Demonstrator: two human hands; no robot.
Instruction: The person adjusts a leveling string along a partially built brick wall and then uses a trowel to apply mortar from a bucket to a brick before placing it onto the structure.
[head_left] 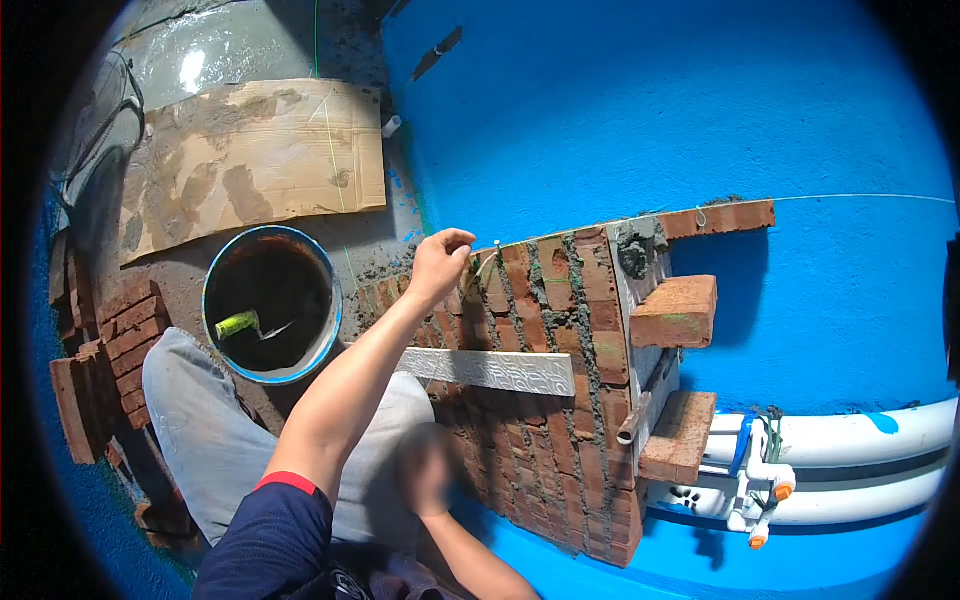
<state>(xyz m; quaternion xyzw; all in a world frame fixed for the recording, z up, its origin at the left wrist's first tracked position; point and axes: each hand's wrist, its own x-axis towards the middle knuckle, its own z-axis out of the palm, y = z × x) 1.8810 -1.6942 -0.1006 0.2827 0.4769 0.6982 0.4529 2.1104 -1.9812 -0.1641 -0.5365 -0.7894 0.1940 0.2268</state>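
Note:
My left hand (441, 268) reaches out over the top edge of a brick wall (590, 400). Its fingers are pinched together beside a pale nail-like pin (497, 244), and whatever lies between them is too small to make out. A thin pale line (850, 200) runs along the wall's far edge toward this pin. My right hand (427, 470) is low, in front of my grey trousers, near the wall's face; it is blurred and its fingers cannot be read. Between both hands, a long pale patterned strip (490, 370) lies against the bricks.
A blue-rimmed bucket (335, 320) holds dark material and a trowel with a yellow-green handle (237, 324). Stained cardboard (260, 160) lies behind it. Stacked bricks (133, 340) stand left. Loose bricks (675, 312) jut from the wall's right end, above white pipes (860, 436) with a valve.

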